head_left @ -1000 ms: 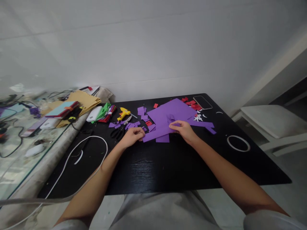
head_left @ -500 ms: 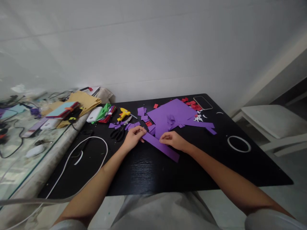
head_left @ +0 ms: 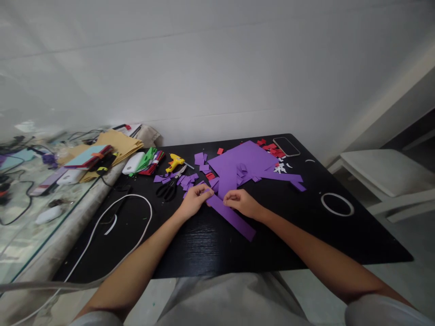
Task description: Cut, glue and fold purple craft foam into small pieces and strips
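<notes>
My left hand [head_left: 196,199] pinches the upper left end of a long purple paper strip [head_left: 236,220], which slants down to the right over the table. My right hand [head_left: 243,203] is closed at the strip's upper edge, fingers and thumb together on it. Just beyond the hands, a second purple strip [head_left: 227,179] lies over a large purple sheet [head_left: 246,154]. Small cut purple pieces [head_left: 186,181] are scattered left of the sheet. Black-handled scissors [head_left: 167,189] and a yellow glue gun [head_left: 175,161] rest to the left of my left hand.
A phone [head_left: 286,146] lies at the back right near red paper scraps [head_left: 270,146]. A white ring [head_left: 337,204] sits at the right. On the left, a white cable [head_left: 151,213] loops across the black table. A white chair [head_left: 384,172] stands beyond the right edge.
My left hand has moved slightly right, and my right hand slightly left, so they are closer together. The strip's lower end has swung a little toward me.
</notes>
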Action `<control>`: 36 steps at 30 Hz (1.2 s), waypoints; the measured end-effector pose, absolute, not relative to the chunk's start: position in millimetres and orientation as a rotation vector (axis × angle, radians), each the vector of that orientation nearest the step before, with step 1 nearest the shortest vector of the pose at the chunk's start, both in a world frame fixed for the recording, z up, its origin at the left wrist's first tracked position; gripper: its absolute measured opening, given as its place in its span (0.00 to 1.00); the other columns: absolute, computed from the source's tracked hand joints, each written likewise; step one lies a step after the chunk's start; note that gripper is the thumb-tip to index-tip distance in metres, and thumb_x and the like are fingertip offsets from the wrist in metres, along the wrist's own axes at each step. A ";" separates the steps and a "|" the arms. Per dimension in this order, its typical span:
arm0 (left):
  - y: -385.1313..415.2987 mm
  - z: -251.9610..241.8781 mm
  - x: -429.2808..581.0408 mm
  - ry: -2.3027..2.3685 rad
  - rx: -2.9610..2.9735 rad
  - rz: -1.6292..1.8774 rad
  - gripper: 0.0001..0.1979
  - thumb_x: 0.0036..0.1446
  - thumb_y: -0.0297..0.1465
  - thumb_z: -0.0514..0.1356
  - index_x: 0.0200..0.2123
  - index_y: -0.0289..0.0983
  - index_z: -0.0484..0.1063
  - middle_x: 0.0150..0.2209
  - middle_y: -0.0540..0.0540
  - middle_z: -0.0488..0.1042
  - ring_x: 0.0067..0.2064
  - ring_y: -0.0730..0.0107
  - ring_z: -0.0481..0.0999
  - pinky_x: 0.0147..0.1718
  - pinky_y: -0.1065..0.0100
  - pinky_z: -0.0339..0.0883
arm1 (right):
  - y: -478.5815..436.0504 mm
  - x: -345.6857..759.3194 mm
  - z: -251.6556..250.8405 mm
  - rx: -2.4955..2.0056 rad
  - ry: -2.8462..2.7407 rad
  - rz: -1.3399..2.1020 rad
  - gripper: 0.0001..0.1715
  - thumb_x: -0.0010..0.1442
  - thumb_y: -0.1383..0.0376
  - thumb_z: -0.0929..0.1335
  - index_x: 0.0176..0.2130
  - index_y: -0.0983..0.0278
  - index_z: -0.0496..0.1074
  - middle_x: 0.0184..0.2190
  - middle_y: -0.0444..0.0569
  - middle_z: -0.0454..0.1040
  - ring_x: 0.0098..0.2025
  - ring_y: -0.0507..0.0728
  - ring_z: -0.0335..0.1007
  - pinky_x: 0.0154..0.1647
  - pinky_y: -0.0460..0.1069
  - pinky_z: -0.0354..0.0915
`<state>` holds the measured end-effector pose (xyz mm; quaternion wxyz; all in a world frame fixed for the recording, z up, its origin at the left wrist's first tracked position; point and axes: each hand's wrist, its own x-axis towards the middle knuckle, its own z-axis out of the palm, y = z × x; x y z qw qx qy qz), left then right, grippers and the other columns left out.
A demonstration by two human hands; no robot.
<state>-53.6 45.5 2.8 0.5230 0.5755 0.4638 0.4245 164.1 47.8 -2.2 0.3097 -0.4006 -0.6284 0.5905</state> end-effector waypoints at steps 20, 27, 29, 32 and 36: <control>77.7 7.9 -96.7 1.239 0.901 1.559 0.10 0.44 0.35 0.67 0.27 0.35 0.73 0.19 0.54 0.66 0.20 0.77 0.64 0.21 0.73 0.60 | 53.7 171.5 2.0 -1.053 -1.490 1.720 0.09 0.47 0.61 0.72 0.26 0.64 0.74 0.21 0.43 0.73 0.24 0.52 0.69 0.28 0.47 0.66; 81.2 9.0 -100.2 1.278 0.838 1.643 0.09 0.45 0.34 0.66 0.24 0.35 0.71 0.20 0.54 0.66 0.21 0.75 0.65 0.21 0.72 0.61 | 54.3 174.5 0.3 -1.040 -1.456 1.765 0.07 0.48 0.62 0.71 0.26 0.65 0.72 0.21 0.46 0.75 0.25 0.54 0.74 0.28 0.47 0.69; 81.3 7.9 -100.9 1.245 0.820 1.638 0.08 0.45 0.34 0.66 0.24 0.36 0.71 0.20 0.53 0.66 0.21 0.76 0.65 0.21 0.72 0.62 | 55.0 176.1 0.9 -1.049 -1.439 1.749 0.07 0.48 0.63 0.70 0.26 0.65 0.72 0.21 0.46 0.76 0.26 0.54 0.74 0.30 0.48 0.70; 80.0 7.0 -103.8 1.179 0.874 1.563 0.08 0.45 0.33 0.66 0.24 0.35 0.71 0.21 0.53 0.67 0.22 0.77 0.65 0.21 0.74 0.62 | 57.3 177.9 1.3 -1.080 -1.374 1.660 0.07 0.49 0.62 0.70 0.26 0.64 0.72 0.23 0.45 0.75 0.26 0.53 0.73 0.31 0.48 0.70; 72.2 7.7 -101.3 1.122 1.146 1.203 0.09 0.46 0.33 0.67 0.26 0.34 0.72 0.22 0.53 0.69 0.21 0.77 0.67 0.20 0.75 0.62 | 62.2 179.0 -0.9 -1.141 -1.235 1.527 0.07 0.51 0.62 0.71 0.28 0.63 0.72 0.29 0.48 0.77 0.31 0.55 0.75 0.33 0.49 0.71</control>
